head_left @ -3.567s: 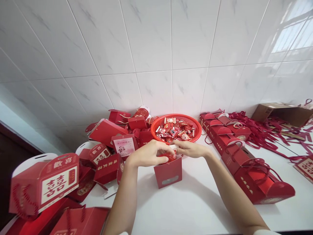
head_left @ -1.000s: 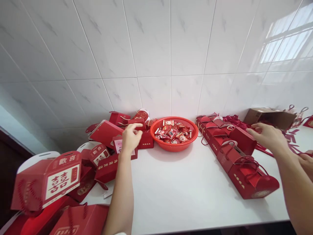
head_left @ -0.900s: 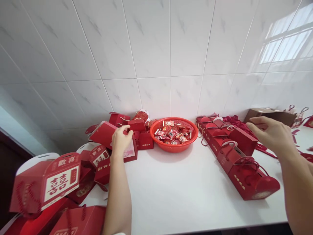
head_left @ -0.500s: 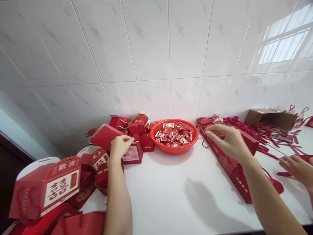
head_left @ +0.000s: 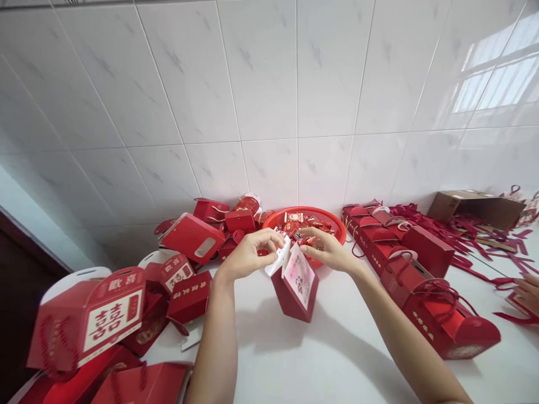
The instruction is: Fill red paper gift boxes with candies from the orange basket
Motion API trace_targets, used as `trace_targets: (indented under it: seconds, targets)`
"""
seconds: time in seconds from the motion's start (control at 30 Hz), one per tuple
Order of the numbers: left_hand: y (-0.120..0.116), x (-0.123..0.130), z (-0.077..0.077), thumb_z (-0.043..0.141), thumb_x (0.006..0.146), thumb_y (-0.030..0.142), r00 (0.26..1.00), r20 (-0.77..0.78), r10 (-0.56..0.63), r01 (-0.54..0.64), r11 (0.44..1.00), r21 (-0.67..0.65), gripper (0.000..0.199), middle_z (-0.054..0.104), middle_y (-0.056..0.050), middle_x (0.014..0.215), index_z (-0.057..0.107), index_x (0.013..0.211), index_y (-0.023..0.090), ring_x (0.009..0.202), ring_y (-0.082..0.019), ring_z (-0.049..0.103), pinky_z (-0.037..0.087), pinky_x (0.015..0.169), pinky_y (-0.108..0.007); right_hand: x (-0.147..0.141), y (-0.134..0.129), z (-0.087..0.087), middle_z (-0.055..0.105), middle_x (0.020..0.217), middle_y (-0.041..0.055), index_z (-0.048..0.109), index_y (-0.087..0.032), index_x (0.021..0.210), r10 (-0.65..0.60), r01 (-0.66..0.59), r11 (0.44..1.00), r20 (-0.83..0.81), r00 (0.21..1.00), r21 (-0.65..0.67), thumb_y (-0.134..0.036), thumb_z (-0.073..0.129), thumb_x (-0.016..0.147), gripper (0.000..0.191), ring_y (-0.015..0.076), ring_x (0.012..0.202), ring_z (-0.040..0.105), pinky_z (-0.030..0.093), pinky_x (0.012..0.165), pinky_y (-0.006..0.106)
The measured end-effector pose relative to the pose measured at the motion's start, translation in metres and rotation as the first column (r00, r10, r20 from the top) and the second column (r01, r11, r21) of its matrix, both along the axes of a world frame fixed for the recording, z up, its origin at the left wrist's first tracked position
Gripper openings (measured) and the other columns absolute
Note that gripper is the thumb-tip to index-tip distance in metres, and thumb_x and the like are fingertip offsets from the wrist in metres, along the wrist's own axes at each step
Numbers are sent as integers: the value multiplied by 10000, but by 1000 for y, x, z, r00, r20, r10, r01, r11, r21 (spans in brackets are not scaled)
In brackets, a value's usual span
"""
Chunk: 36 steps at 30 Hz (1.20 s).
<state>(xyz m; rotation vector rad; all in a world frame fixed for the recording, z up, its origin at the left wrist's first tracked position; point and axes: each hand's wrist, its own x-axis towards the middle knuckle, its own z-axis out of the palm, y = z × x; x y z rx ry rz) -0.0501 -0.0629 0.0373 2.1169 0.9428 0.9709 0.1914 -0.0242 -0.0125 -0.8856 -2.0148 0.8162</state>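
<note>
In front of me a small red gift box [head_left: 290, 297] with a pink printed panel is held tilted, its top flaps spread apart. My left hand [head_left: 250, 255] pinches the white inner flap on its left side. Against the upper edge of the pink panel, my right hand [head_left: 330, 249] has its thumb and curved fingers. Just behind the box stands a red plastic basket [head_left: 342, 225] of wrapped candies [head_left: 293, 217], partly hidden by my hands and the box.
Red boxes [head_left: 112, 322] are heaped on the left, with a red box with an oval window [head_left: 191, 238] behind. A row of filled-out red boxes [head_left: 421, 292] runs along the right. Beyond lie dark red ribbons [head_left: 467, 224], an open cardboard box [head_left: 463, 199] and another person's hand [head_left: 528, 292].
My left hand has brought the pink-panelled box from the left pile to the middle. My right hand has moved left from the row of boxes to meet it. The box's top is now opened out.
</note>
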Motion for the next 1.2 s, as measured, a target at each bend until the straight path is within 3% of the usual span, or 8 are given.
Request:
trace_targets:
  seconds: [0.2, 0.4, 0.63, 0.77, 0.9, 1.0, 1.1, 1.2]
  targets:
    - [10, 11, -11, 658, 762, 227, 997, -37, -69, 65, 992, -106, 161, 681, -55, 1042, 667, 916, 182, 757, -142, 632, 524, 738, -292, 11, 7, -7, 601, 713, -9, 628, -169, 818, 172, -169, 975, 11, 985, -144, -535, 694, 817, 373, 115, 602, 507, 412, 543, 238]
    - [23, 22, -24, 689, 740, 245, 985, -78, -157, 126, 943, -309, 192, 682, -23, 826, 659, 916, 177, 756, -165, 636, 503, 687, -275, 28, 9, -8, 610, 728, 0, 598, -168, 767, 282, -270, 924, 5, 959, -270, -562, 726, 782, 415, 138, 685, 553, 448, 627, 259]
    - [42, 26, -41, 684, 768, 290, 990, -62, -127, 100, 937, -335, 187, 686, -44, 907, 679, 898, 155, 816, -167, 624, 498, 758, -289, 36, 22, -14, 599, 688, 1, 612, -154, 751, 314, -281, 917, 80, 946, -283, -601, 633, 845, 457, 137, 660, 561, 447, 608, 254]
    - [46, 24, -45, 734, 773, 348, 984, 9, -176, 165, 903, -397, 252, 697, -52, 945, 693, 935, 159, 867, -176, 637, 504, 815, -305, 41, 39, -13, 665, 790, 41, 640, -144, 857, 131, -125, 974, 20, 991, -186, -532, 553, 909, 402, 158, 724, 619, 499, 680, 281]
    - [49, 25, -49, 753, 792, 436, 970, 82, -228, 241, 864, -442, 326, 711, -66, 961, 714, 975, 170, 929, -192, 649, 505, 881, -325, 36, 70, -17, 695, 897, 83, 637, -136, 908, -189, 215, 975, 294, 937, -61, -347, 448, 948, 286, 187, 819, 644, 496, 714, 289]
    - [55, 27, -56, 703, 823, 529, 958, 232, -170, 259, 863, -434, 409, 721, -83, 928, 712, 990, 156, 891, -201, 674, 522, 869, -343, 23, 92, -25, 709, 867, 60, 676, -161, 837, -132, 208, 972, 476, 869, -109, -243, 642, 802, 96, 211, 831, 657, 488, 705, 280]
    - [63, 29, -62, 687, 826, 555, 941, 333, -51, 186, 903, -388, 430, 726, -80, 916, 705, 963, 148, 857, -206, 683, 536, 867, -365, 6, 107, -36, 717, 859, 40, 704, -197, 832, -16, 165, 969, 619, 785, -185, -156, 770, 645, 202, 241, 840, 675, 504, 706, 290]
    - [71, 30, -68, 712, 803, 529, 949, 315, 28, 87, 934, -347, 400, 732, -67, 909, 712, 934, 152, 865, -208, 679, 530, 889, -369, -7, 116, -45, 713, 984, 68, 706, -203, 929, 48, 151, 964, 699, 714, -221, -118, 769, 673, 277, 262, 930, 673, 529, 775, 335]
